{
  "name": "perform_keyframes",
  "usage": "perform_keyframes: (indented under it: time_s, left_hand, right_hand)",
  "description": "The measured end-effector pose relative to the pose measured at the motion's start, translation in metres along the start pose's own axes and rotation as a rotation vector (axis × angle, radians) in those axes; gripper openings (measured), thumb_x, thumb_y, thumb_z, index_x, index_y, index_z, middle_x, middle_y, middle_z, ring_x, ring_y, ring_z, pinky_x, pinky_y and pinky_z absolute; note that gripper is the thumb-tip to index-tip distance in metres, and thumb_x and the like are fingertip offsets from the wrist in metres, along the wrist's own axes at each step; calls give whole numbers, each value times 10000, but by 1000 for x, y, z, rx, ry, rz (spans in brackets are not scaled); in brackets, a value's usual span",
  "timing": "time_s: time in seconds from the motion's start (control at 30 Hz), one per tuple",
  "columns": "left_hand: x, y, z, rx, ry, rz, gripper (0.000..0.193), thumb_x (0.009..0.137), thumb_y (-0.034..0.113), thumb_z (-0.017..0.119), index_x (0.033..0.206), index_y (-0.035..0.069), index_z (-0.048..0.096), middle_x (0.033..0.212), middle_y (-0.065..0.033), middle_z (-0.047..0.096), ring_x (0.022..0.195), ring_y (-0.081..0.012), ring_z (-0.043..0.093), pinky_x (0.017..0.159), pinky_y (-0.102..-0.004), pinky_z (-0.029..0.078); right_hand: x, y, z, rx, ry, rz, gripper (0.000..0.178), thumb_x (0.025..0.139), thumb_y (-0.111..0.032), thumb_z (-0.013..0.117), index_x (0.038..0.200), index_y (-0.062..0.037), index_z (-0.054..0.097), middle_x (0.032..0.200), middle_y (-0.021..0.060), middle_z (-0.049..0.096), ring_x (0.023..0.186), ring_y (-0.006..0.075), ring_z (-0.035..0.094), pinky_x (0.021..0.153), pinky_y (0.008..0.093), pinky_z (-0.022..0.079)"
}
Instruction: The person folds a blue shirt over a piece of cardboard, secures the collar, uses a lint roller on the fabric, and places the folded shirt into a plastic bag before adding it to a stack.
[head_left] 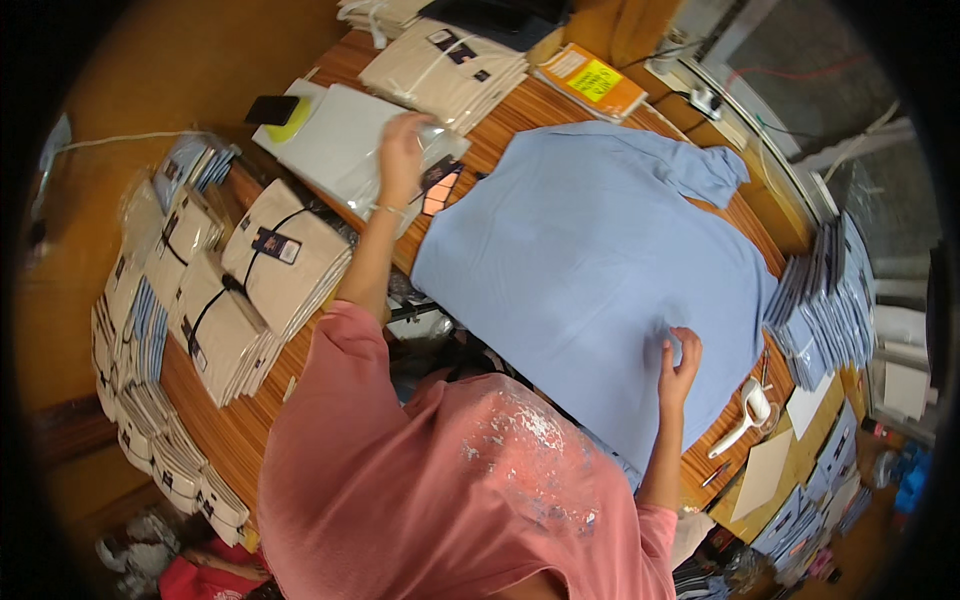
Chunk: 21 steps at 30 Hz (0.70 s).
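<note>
A light blue garment (590, 250) lies spread across the striped wooden table, with one short sleeve bunched at its far right. My left hand (402, 150) is over the white sheets (335, 140) at the garment's far left. Its bent, slightly blurred fingers appear closed on a clear plastic bag (432, 150). Close to that bag is a small dark and orange card (441, 188). Over the right part of the garment, my right hand (681, 362) has thumb and fingers curled toward each other. A faint, see-through patch shows at its fingertips, too blurred to name.
Stacks of folded beige garments (285, 245) fill the left side, and another beige stack (445, 70) stands at the back. Folded blue garments (825, 300) are piled at the right. Near them lie a white-handled roller (745, 415) and a pen (716, 473). An orange book (590, 82) and phone (272, 110) lie farther back.
</note>
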<state>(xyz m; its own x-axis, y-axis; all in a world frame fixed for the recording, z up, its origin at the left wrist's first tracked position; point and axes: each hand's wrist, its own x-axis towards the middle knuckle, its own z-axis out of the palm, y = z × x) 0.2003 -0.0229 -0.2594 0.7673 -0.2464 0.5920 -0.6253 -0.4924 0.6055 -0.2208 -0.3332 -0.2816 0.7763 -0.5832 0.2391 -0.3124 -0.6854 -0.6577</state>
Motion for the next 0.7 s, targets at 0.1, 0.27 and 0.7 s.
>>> perform_keyframes:
  time_s: [0.1, 0.27, 0.7]
  left_hand:
    - [-11, -102, -59, 104, -32, -281, 230, 788, 11, 522, 990, 2, 632, 1073, -177, 599, 1091, -316, 529, 929, -362, 416]
    - [-33, -126, -53, 698, -473, -322, 613, 751, 223, 658, 1300, 34, 460, 1370, -199, 407, 1294, -303, 358, 1033, -432, 330]
    - [-9, -103, -107, 427, -387, -318, 288, 867, 188, 504, 1096, 50, 609, 887, -254, 622, 871, -403, 602, 791, -444, 482]
  right_hand:
    - [-11, -17, 24, 216, -35, 111, 161, 860, -101, 568, 993, -22, 613, 1006, 88, 599, 974, 207, 540, 836, 311, 409]
    - [-7, -48, 55, 338, -80, 214, 147, 893, -120, 548, 965, -14, 621, 951, 58, 616, 899, 154, 556, 777, 276, 422]
    - [21, -121, 87, 353, -398, 94, 160, 872, -125, 575, 983, -22, 627, 949, 67, 635, 907, 178, 588, 666, 284, 456]
